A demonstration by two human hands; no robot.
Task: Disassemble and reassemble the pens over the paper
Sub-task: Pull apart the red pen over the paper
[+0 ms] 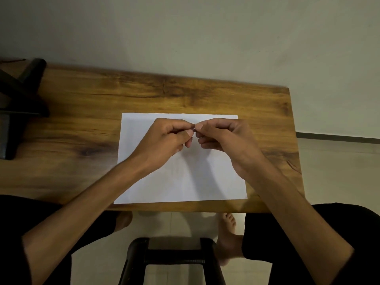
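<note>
A white sheet of paper (181,177) lies on the wooden table (82,112). Above its far half my left hand (166,136) and my right hand (224,136) meet fingertip to fingertip. Both are curled shut around a small dark pen (194,130), of which only a short stub shows between the thumbs and forefingers. The rest of the pen is hidden inside the fists, so I cannot tell whether it is whole or in parts. No other pen parts show on the paper.
A black stand (18,103) sits at the table's far left end. A dark stool frame (170,258) is under the near edge, between my legs and bare feet. The table's right edge ends near the wall.
</note>
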